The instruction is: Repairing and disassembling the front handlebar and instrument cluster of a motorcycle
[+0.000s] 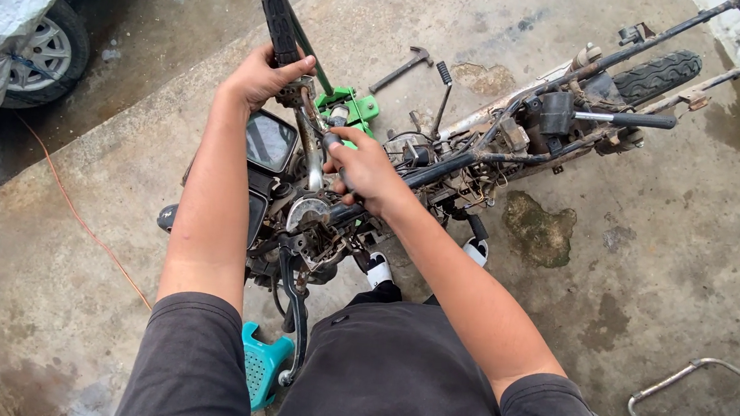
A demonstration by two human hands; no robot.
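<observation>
Handlebar [295, 92] of stripped motorcycle frame [484, 147] is gripped below its black grip by closed left hand [261, 75]; right hand [364, 173] is wrapped around the steering stem area just beside; bar is best kept steady; hammer [402, 66] lies beyond.

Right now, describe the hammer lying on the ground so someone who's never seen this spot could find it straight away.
Start from the stripped motorcycle frame lying across the concrete floor. Just past its handlebar end, beyond the green bracket, lies the hammer. Unlike the black-tipped lever beside it, it has a dark metal head and lies loose, touching nothing.
</observation>
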